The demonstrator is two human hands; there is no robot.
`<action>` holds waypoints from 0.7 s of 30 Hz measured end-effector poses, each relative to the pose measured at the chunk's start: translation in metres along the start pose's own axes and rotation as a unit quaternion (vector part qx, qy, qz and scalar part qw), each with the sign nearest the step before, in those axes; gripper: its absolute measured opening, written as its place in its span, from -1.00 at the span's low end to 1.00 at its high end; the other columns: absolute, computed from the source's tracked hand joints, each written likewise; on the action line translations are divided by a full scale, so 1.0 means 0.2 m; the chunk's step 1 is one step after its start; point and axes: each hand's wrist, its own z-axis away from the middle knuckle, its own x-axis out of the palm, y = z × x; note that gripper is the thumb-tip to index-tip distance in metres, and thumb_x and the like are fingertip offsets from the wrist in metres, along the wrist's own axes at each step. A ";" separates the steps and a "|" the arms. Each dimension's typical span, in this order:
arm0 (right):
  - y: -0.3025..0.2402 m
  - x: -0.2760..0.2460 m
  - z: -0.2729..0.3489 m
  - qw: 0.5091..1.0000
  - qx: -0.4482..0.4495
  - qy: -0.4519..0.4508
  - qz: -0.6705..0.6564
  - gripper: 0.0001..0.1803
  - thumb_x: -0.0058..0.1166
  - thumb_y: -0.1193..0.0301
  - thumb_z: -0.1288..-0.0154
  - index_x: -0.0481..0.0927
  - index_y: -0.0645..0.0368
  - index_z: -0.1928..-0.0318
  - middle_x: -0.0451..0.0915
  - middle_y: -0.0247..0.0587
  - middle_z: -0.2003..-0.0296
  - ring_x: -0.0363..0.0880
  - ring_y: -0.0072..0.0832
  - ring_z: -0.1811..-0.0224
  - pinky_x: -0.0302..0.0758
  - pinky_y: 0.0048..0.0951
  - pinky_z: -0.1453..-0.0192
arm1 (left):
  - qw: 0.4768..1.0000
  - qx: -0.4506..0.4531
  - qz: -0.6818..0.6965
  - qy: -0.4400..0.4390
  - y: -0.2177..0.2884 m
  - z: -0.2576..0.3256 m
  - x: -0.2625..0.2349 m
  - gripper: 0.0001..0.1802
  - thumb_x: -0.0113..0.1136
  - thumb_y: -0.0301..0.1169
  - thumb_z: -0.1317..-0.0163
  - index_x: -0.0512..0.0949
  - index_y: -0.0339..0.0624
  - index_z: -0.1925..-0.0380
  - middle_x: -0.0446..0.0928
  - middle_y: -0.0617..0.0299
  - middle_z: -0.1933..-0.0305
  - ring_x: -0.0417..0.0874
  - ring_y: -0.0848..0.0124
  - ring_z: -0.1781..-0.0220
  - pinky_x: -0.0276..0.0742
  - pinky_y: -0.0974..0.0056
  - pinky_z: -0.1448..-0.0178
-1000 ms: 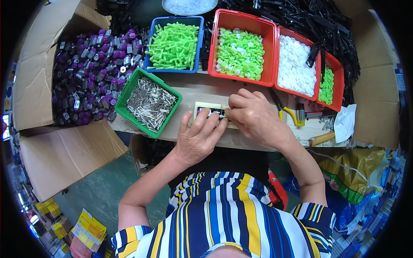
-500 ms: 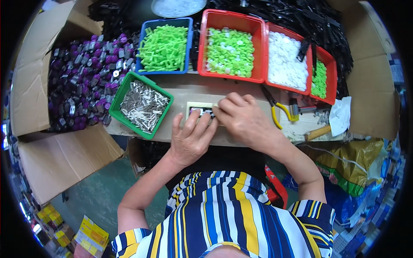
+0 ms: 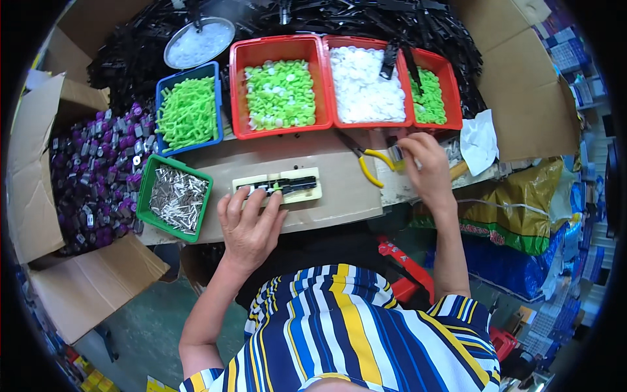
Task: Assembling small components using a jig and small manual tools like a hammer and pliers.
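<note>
Now, over the pale brown surface (image 3: pixel 346 196), the right hand (image 3: pixel 428 164) has moved off to the right, fingers bent narrow (whether they pinch anything, I can't tell). That leaves the left hand (image 3: pixel 251 228) alone, fingers loosely spread, at the cream rectangular tray (image 3: pixel 315 195) where a slim black plastic part (image 3: pixel 298 184) lies, its left end partly hidden by those fingers. The small grey-and-yellow block (image 3: pixel 397 154) by the right fingertips looks blurred.

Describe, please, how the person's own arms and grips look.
The left grip and right grip are bare hands without gloves. The forearms are uncovered, and no watch or bracelet shows. The short sleeves carry stripes of dark blue, white and yellow.
</note>
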 end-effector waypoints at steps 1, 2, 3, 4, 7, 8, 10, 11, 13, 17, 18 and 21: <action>0.10 -0.03 0.06 0.998 0.017 0.017 0.054 -0.81 0.13 0.67 -0.20 0.64 0.29 0.15 0.61 -0.02 0.17 0.63 -0.07 0.12 0.56 -0.22 0.06 | 1.000 0.006 0.003 0.008 0.00 -0.02 -0.01 -0.58 0.46 -0.32 -0.04 0.67 -0.04 0.04 0.51 0.20 -0.05 0.42 0.13 -0.21 0.26 -0.06 -0.31; 0.18 -0.05 0.10 0.996 0.052 0.023 0.066 -0.81 0.12 0.66 -0.21 0.64 0.30 0.15 0.62 -0.01 0.18 0.64 -0.07 0.13 0.56 -0.22 0.06 | 1.000 0.006 0.012 0.012 0.00 -0.03 -0.01 -0.58 0.46 -0.34 -0.03 0.68 -0.05 0.05 0.52 0.19 -0.03 0.43 0.13 -0.20 0.28 -0.05 -0.28; 0.25 -0.08 0.14 0.993 0.088 0.028 0.077 -0.82 0.11 0.65 -0.23 0.64 0.31 0.15 0.62 -0.01 0.19 0.64 -0.06 0.13 0.56 -0.23 0.07 | 1.000 0.007 0.020 0.015 0.00 -0.04 -0.02 -0.59 0.47 -0.35 -0.02 0.68 -0.06 0.06 0.53 0.18 -0.01 0.44 0.12 -0.19 0.31 -0.04 -0.26; 0.29 -0.11 0.16 0.989 0.106 0.042 0.092 -0.83 0.10 0.64 -0.25 0.63 0.32 0.15 0.62 -0.01 0.21 0.64 -0.06 0.16 0.56 -0.21 0.08 | 0.999 0.005 0.030 0.022 0.00 -0.04 -0.04 -0.59 0.49 -0.40 0.02 0.69 -0.09 0.08 0.54 0.17 0.02 0.44 0.11 -0.16 0.35 -0.03 -0.19; 0.41 -0.16 0.20 0.975 0.166 0.070 0.128 -0.83 0.10 0.64 -0.25 0.63 0.32 0.15 0.61 0.00 0.23 0.64 -0.04 0.18 0.55 -0.19 0.08 | 0.998 0.005 0.042 0.036 0.02 -0.06 -0.07 -0.61 0.49 -0.45 0.05 0.70 -0.11 0.12 0.55 0.17 0.07 0.45 0.09 -0.13 0.36 -0.01 -0.12; 0.43 -0.17 0.21 0.975 0.166 0.075 0.128 -0.82 0.10 0.63 -0.26 0.63 0.31 0.12 0.60 0.01 0.23 0.63 -0.03 0.18 0.55 -0.17 0.09 | 0.998 0.014 0.047 0.037 0.03 -0.07 -0.08 -0.61 0.49 -0.45 0.05 0.70 -0.11 0.12 0.55 0.17 0.07 0.45 0.09 -0.13 0.36 -0.01 -0.12; 0.45 -0.18 0.20 0.974 0.157 0.078 0.141 -0.81 0.10 0.62 -0.26 0.62 0.31 0.11 0.60 0.00 0.22 0.63 -0.03 0.18 0.55 -0.18 0.10 | 0.996 0.031 0.072 0.030 0.08 -0.13 -0.09 -0.62 0.50 -0.46 0.05 0.70 -0.12 0.14 0.57 0.19 0.10 0.48 0.09 -0.09 0.37 0.01 -0.07; 0.46 -0.19 0.19 0.976 0.143 0.075 0.149 -0.81 0.11 0.61 -0.27 0.62 0.31 0.10 0.60 0.00 0.21 0.63 -0.03 0.19 0.55 -0.18 0.11 | 0.996 0.041 0.078 0.033 0.10 -0.16 -0.08 -0.62 0.50 -0.46 0.05 0.70 -0.12 0.14 0.57 0.19 0.10 0.48 0.09 -0.09 0.37 0.01 -0.07; 0.49 -0.21 0.18 0.976 0.152 0.079 0.133 -0.79 0.15 0.58 -0.25 0.62 0.31 0.09 0.60 0.01 0.20 0.62 -0.02 0.17 0.54 -0.17 0.09 | 0.990 0.060 0.127 0.023 0.16 -0.24 -0.06 -0.64 0.50 -0.47 0.06 0.70 -0.13 0.17 0.57 0.20 0.13 0.51 0.10 -0.05 0.38 0.03 -0.03; 0.57 -0.25 0.21 0.959 0.184 0.125 0.177 -0.67 0.30 0.43 -0.19 0.61 0.28 0.04 0.59 0.00 0.14 0.57 -0.02 0.02 0.50 -0.13 -0.06 | 0.974 0.098 0.199 -0.034 0.31 -0.48 -0.01 -0.64 0.49 -0.52 0.07 0.68 -0.17 0.19 0.56 0.17 0.20 0.52 0.08 -0.03 0.45 0.05 -0.07; 0.62 -0.25 0.23 0.951 0.201 0.120 0.201 -0.64 0.31 0.40 -0.18 0.60 0.26 0.03 0.58 0.00 0.11 0.56 -0.03 0.01 0.50 -0.12 -0.07 | 0.968 0.124 0.214 -0.037 0.35 -0.53 0.03 -0.65 0.49 -0.50 0.07 0.65 -0.19 0.21 0.57 0.15 0.20 0.53 0.08 -0.05 0.45 0.04 -0.07; 0.79 -0.25 0.31 0.940 0.229 0.116 0.226 -0.68 0.30 0.38 -0.19 0.63 0.26 0.08 0.60 0.00 0.16 0.57 -0.05 0.04 0.49 -0.11 -0.07 | 0.952 0.187 0.232 -0.071 0.48 -0.71 0.17 -0.68 0.46 -0.44 0.03 0.63 -0.20 0.23 0.57 0.13 0.19 0.53 0.11 -0.04 0.45 0.06 -0.06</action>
